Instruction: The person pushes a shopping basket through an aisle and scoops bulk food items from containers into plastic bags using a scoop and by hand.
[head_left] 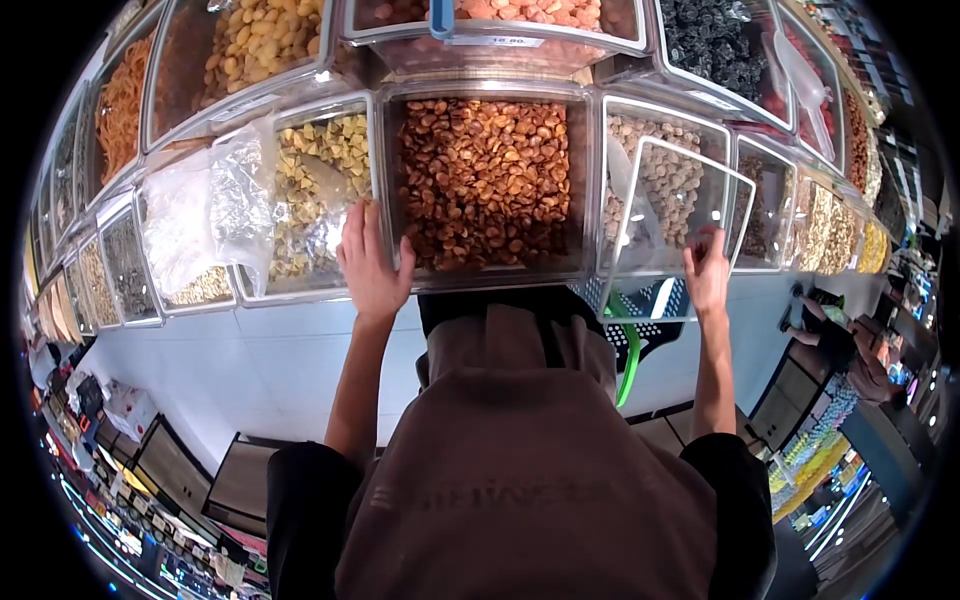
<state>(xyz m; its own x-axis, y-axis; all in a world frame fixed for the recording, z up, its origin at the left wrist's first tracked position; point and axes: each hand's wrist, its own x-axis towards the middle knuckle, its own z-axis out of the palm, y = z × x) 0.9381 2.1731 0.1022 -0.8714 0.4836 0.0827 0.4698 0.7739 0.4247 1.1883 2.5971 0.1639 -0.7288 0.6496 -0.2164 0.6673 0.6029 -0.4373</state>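
An uncovered clear bin of shiny reddish-brown, bean-like pieces stands in front of me. My left hand rests on its left front corner, fingers stretched out and thumb apart, at the border with a bin of yellow chunks. On the right, my right hand grips a clear square lid with a pale rim. This lid is tilted over the neighbouring bin of pale round pieces, which show through it. A clear scoop lies in that bin, partly hidden.
Clear plastic bags lie on the bins at left. A back row holds pink pieces, yellow nuts and dark dried pieces. A green-edged perforated black seat stands below the right bins. Another person is at far right.
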